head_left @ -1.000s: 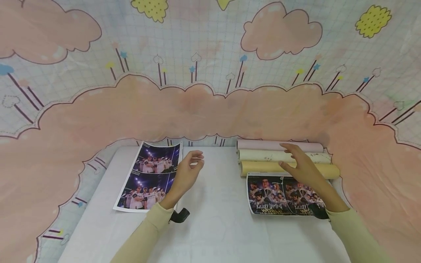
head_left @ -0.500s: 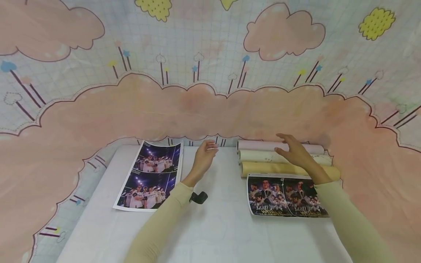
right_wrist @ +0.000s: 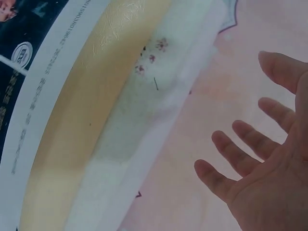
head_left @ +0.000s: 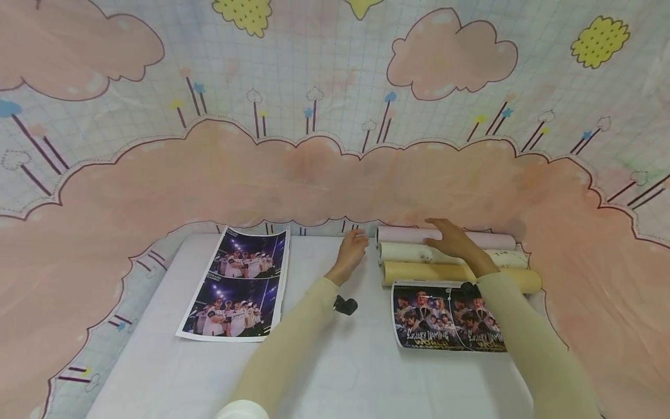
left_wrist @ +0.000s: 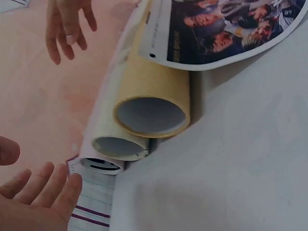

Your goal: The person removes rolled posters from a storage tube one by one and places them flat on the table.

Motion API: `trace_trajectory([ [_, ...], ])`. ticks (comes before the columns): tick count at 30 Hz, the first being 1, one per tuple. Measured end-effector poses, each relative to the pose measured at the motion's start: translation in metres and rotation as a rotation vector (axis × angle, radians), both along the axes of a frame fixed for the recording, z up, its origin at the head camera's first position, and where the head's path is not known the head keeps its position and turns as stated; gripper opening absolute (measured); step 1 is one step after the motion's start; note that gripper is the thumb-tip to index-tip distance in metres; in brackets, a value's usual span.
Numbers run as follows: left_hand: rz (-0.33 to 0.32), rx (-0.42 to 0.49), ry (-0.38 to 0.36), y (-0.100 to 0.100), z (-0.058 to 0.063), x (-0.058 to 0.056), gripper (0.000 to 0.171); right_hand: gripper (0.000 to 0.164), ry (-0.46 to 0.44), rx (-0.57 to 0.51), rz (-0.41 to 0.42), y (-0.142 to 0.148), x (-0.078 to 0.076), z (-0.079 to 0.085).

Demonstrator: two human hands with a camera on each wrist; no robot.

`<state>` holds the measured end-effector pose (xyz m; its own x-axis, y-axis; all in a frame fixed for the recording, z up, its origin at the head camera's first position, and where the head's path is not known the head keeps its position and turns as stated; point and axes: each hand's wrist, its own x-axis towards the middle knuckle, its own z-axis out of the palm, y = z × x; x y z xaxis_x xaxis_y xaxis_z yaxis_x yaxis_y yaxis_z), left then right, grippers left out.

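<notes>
Three paper tubes lie side by side at the back right of the table: a pink one (head_left: pixel 492 240), a cream one with small dark marks (head_left: pixel 403 252) and a yellow one (head_left: pixel 419 273). My right hand (head_left: pixel 452 240) hovers over the pink and cream tubes with fingers spread, and in the right wrist view it holds nothing. Just left of the tubes' ends is my left hand (head_left: pixel 350 253), its fingers loosely extended and apart from them. The left wrist view shows the hollow end of the yellow tube (left_wrist: pixel 151 117) nearest the camera.
A dark printed poster (head_left: pixel 424 317) lies in front of the yellow tube, its edge lapping near it. At the left is a printed sheet of two group photos (head_left: pixel 235 291). Behind the white table (head_left: pixel 324 361) rises a patterned cloth (head_left: pixel 335 180).
My left hand has moved right, away from the photo sheet and towards the tubes' ends. My right hand has shifted left and slightly back above the tubes. Tubes and prints stay put.
</notes>
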<state>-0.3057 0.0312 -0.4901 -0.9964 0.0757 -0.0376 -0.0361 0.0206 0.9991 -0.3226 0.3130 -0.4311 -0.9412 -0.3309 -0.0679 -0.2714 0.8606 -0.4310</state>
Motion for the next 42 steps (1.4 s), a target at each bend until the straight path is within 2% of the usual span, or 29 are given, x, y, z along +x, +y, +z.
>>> trace_trajectory([
  [5, -0.014, 0.011, -0.042, 0.015, -0.009, -0.01, 0.045, 0.066, -0.022, 0.031, 0.023, -0.004, -0.008, -0.01],
  [12, -0.026, -0.116, -0.058, 0.029, -0.008, -0.025, 0.045, 0.066, -0.041, 0.022, 0.033, -0.008, -0.013, -0.015],
  [18, -0.058, -0.038, -0.161, 0.037, -0.006, -0.033, 0.052, 0.067, -0.072, 0.019, 0.042, -0.01, -0.014, -0.02],
  [20, -0.059, -0.006, -0.17, 0.038, -0.007, -0.035, 0.055, 0.067, -0.068, 0.007, 0.037, -0.01, -0.015, -0.021],
  [24, -0.057, -0.02, -0.176, 0.038, -0.011, -0.039, 0.059, 0.067, -0.075, 0.009, 0.035, -0.01, -0.018, -0.025],
  [29, -0.112, -0.073, -0.2, 0.039, -0.013, -0.043, 0.061, 0.067, -0.082, 0.034, 0.053, -0.011, -0.022, -0.029],
  [33, -0.144, -0.038, -0.206, 0.041, -0.01, -0.045, 0.061, 0.066, -0.054, 0.035, 0.083, -0.012, -0.023, -0.03],
  [38, -0.116, 0.052, -0.194, 0.046, -0.009, -0.047, 0.061, 0.065, -0.062, 0.035, 0.085, -0.013, -0.021, -0.032],
  [42, -0.102, 0.111, -0.183, 0.053, -0.007, -0.051, 0.057, 0.064, -0.003, 0.054, 0.05, -0.012, -0.022, -0.037],
])
